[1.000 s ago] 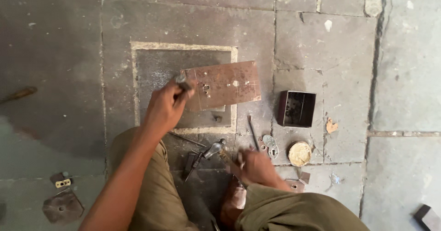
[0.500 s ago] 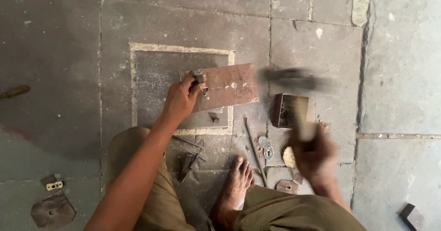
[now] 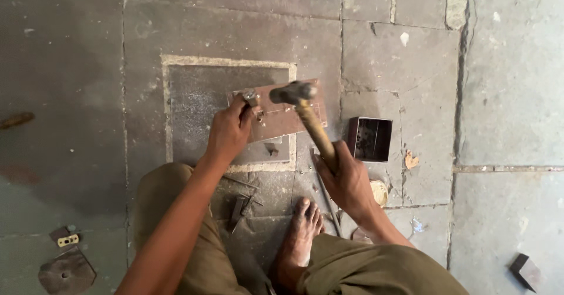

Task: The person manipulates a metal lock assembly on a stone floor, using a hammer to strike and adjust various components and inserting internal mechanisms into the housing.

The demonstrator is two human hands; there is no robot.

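My left hand (image 3: 229, 132) grips the left end of a flat brown metal plate (image 3: 282, 116) and a small metal part (image 3: 251, 96) at its corner, on a dark square slab (image 3: 200, 101) set in the stone floor. My right hand (image 3: 346, 180) is shut on the wooden handle of a hammer (image 3: 305, 113). The hammer's dark head (image 3: 292, 92) is over the plate's top edge. My bare foot (image 3: 299, 236) rests on the floor between my knees.
A small open black metal box (image 3: 370, 139) stands to the right of the plate. A round tin lid (image 3: 379, 191), a thin rod (image 3: 324, 189) and small tools (image 3: 239, 206) lie near my foot. Scrap metal pieces (image 3: 66, 267) lie at bottom left; a dark block (image 3: 524, 270) at bottom right.
My right hand picked up the hammer near my foot, raised it to the right, and has now brought its head down over the plate. My left hand kept its grip on the plate.
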